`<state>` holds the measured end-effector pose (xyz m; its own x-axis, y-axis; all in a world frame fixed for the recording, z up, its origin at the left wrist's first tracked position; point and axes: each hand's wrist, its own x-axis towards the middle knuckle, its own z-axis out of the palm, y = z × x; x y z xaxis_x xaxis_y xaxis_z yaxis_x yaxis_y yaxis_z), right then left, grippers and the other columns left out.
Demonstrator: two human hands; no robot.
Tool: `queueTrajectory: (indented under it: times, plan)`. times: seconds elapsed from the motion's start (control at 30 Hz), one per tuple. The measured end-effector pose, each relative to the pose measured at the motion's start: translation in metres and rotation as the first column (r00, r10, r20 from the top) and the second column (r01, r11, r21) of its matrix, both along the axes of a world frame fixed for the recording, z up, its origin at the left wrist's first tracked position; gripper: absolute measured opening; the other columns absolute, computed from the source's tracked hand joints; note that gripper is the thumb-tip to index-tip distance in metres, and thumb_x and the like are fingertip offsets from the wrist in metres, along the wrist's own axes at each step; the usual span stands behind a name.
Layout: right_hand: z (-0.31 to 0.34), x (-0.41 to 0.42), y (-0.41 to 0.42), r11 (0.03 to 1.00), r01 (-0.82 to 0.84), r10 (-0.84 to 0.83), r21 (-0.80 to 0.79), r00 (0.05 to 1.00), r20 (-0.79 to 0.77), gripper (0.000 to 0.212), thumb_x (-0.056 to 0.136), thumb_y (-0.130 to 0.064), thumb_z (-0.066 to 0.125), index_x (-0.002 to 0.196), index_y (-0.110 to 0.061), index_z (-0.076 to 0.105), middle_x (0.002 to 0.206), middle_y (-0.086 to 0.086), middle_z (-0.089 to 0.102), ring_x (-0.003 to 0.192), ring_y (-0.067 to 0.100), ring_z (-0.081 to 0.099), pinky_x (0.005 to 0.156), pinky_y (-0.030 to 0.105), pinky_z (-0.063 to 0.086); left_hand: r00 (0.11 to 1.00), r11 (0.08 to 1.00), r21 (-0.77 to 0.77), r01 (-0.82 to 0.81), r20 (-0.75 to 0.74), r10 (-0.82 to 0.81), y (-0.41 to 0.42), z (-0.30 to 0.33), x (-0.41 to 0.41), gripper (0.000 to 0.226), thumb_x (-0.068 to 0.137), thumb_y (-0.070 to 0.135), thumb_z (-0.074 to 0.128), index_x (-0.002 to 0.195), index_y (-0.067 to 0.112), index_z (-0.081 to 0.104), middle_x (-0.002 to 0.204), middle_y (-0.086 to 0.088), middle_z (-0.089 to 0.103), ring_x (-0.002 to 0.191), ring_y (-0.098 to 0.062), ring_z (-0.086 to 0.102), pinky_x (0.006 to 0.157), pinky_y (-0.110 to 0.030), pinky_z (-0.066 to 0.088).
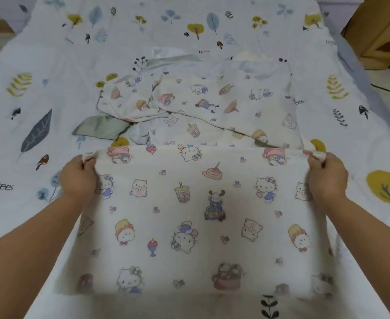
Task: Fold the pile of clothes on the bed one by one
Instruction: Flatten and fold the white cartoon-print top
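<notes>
Operator: Where is the garment?

Technician: You hold the white cartoon-print cotton cloth (pixel 196 217) at centre frame. Your left hand (pixel 80 178) and right hand (pixel 326 178) each pinch a far corner with curled fingers, probably to keep the edge taut for a straight fold.

Operator: And beyond it?

Technician: The crumpled pile of matching clothes (pixel 189 107) lies above, on the leaf-print bedspread (pixel 28 100). A brown cardboard box (pixel 382 31) stands upper right.

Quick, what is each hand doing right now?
Left hand: grips the left corner of the cartoon-print cloth.
Right hand: grips the cloth's right corner.
</notes>
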<state>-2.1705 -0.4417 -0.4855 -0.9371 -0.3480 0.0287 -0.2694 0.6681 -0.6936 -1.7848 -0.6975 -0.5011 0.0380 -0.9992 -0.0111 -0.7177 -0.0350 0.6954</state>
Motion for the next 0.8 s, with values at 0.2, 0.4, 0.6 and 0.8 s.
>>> queueTrajectory:
  times: [0.2, 0.4, 0.6, 0.8]
  plan:
    - [-0.043, -0.002, -0.017, 0.941, -0.052, 0.125, 0.335, 0.972, -0.200, 0.026, 0.097, -0.028, 0.038, 0.098, -0.003, 0.042, 0.077, 0.020, 0.052, 0.070, 0.034, 0.049, 0.056, 0.037, 0.032, 0.934, 0.996, -0.052, 0.067, 0.354, -0.044, -0.009, -0.040, -0.012, 0.030, 0.098, 0.024, 0.039, 0.092, -0.002, 0.052, 0.091, -0.032, 0.060, 0.083, -0.042, 0.055, 0.066, -0.040, 0.035]
    - [-0.021, 0.028, -0.021, 0.971, 0.126, -0.087, 0.203, 0.978, -0.190, 0.068, 0.085, -0.031, 0.051, 0.142, -0.005, 0.024, 0.139, 0.024, 0.032, 0.129, 0.037, 0.030, 0.103, 0.049, 0.026, 0.959, 0.971, -0.237, 0.010, 0.277, 0.058, 0.023, -0.018, -0.035, 0.052, 0.092, 0.021, 0.042, 0.137, -0.004, 0.032, 0.137, -0.028, 0.037, 0.126, -0.041, 0.035, 0.100, -0.047, 0.027]
    - [-0.017, 0.168, 0.001, 0.833, -0.369, 0.497, 0.412, 0.826, -0.266, 0.069, 0.087, -0.051, 0.033, 0.146, -0.017, 0.023, 0.153, 0.020, 0.016, 0.143, 0.027, 0.007, 0.110, 0.058, 0.002, 0.633, 0.692, -0.129, 0.710, 0.547, -0.548, 0.149, -0.015, -0.076, 0.070, 0.089, 0.054, 0.028, 0.148, 0.018, 0.017, 0.154, -0.020, 0.013, 0.142, -0.039, 0.006, 0.110, -0.058, 0.004]
    - [-0.076, 0.142, -0.009, 0.580, -0.444, 0.591, 0.683, 0.806, 0.022, 0.068, 0.073, -0.076, -0.013, 0.133, -0.048, -0.026, 0.145, -0.004, -0.037, 0.132, 0.026, -0.038, 0.101, 0.068, -0.016, 0.509, 0.709, 0.124, 0.694, 0.611, -0.606, 0.120, -0.068, -0.073, 0.064, 0.087, 0.061, 0.014, 0.145, 0.035, 0.003, 0.155, -0.004, -0.007, 0.143, -0.028, -0.013, 0.108, -0.062, -0.002]
